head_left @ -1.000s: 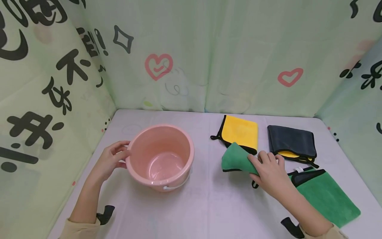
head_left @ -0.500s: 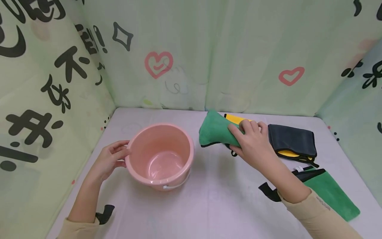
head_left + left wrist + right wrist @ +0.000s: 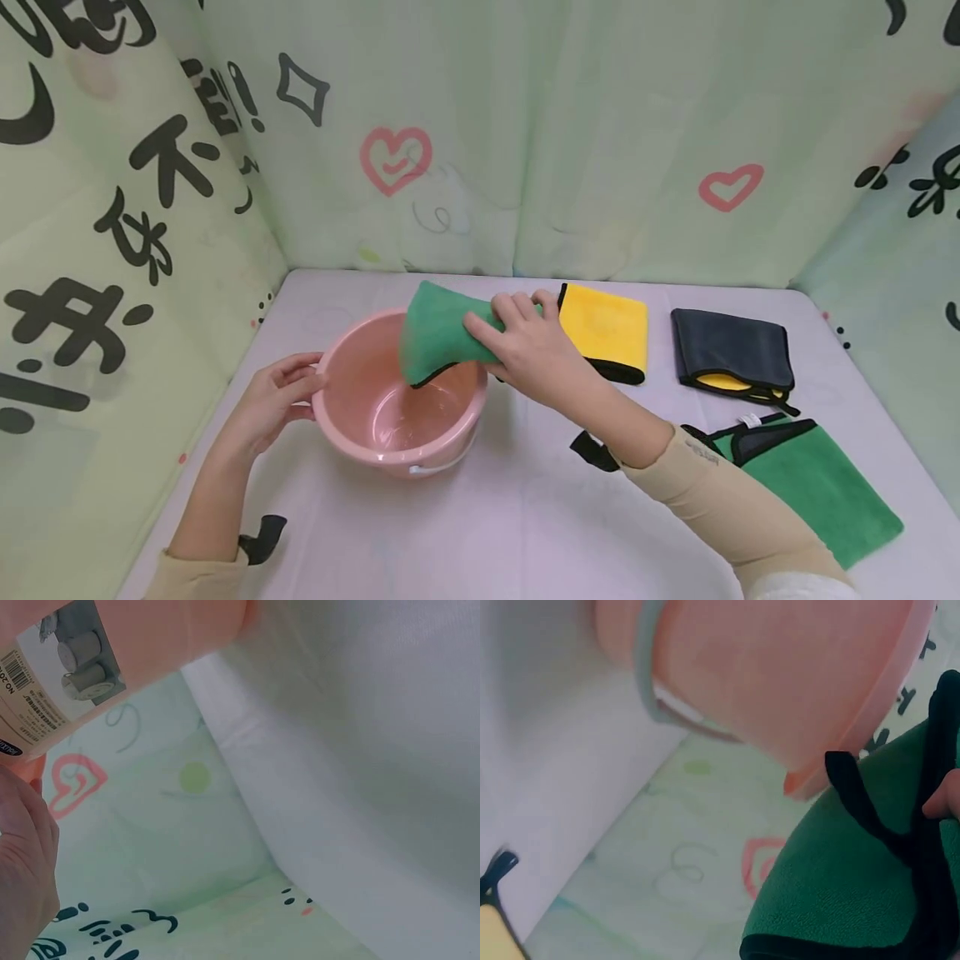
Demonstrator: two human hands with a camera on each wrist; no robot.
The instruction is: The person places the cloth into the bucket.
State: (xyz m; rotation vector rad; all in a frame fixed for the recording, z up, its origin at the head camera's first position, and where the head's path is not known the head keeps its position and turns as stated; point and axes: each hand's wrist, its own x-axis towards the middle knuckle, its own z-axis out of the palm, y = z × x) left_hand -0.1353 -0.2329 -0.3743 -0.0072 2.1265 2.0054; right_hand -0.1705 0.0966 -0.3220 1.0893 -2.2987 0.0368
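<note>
A pink bucket (image 3: 351,367) with a white handle stands upright on the left half of the table. My left hand (image 3: 270,408) grips its rim at the left side, fingers and thumb at the edge. In the left wrist view a printed label shows on the bucket wall (image 3: 172,637). My right hand (image 3: 536,354) pinches a folded green cleaning cloth (image 3: 446,333) with black edging, whose far end hangs over the bucket's opening. The right wrist view shows the cloth (image 3: 847,877) with its black hanging loop, close beside the bucket rim.
A folded yellow cloth (image 3: 607,329) lies right of the right hand. Beyond it is a dark folded cloth (image 3: 731,350) with yellow showing inside. Another green cloth (image 3: 825,487) lies near the right edge. Printed curtains (image 3: 615,142) enclose the table.
My right hand has carried the green cloth left and up from among the cloths to over the bucket, uncovering the yellow cloth. The left hand and the bucket have stayed in place.
</note>
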